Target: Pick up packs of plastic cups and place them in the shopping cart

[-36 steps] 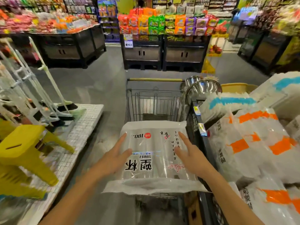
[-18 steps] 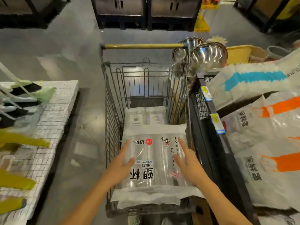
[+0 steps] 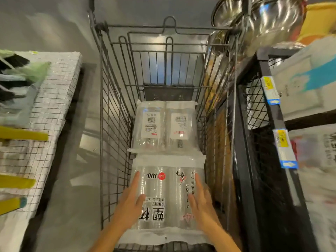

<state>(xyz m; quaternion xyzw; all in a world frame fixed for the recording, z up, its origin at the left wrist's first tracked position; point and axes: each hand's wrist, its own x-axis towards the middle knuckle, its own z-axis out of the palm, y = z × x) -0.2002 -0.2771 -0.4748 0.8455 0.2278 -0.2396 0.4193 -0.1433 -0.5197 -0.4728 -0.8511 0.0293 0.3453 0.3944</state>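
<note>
A clear plastic pack of cups point(image 3: 168, 195) with black lettering and a red dot lies low inside the wire shopping cart point(image 3: 112, 113), at its near end. My left hand point(image 3: 130, 202) lies flat on the pack's left side, fingers straight. My right hand point(image 3: 201, 202) lies flat on its right side, fingers spread. A second clear pack of cups point(image 3: 164, 127) with white labels lies on the cart floor just beyond it, its near edge meeting the first pack.
A black wire shelf point(image 3: 254, 124) with price tags point(image 3: 283, 148) and white bagged goods stands close on the right. Steel bowls point(image 3: 269, 20) sit beyond it. On the left stands a low white-tiled platform point(image 3: 45, 110) with yellow stools. Grey floor lies between.
Both hands have lowered the pack from above the cart's rim down into the cart, next to the other pack. The view has tilted down onto the cart.
</note>
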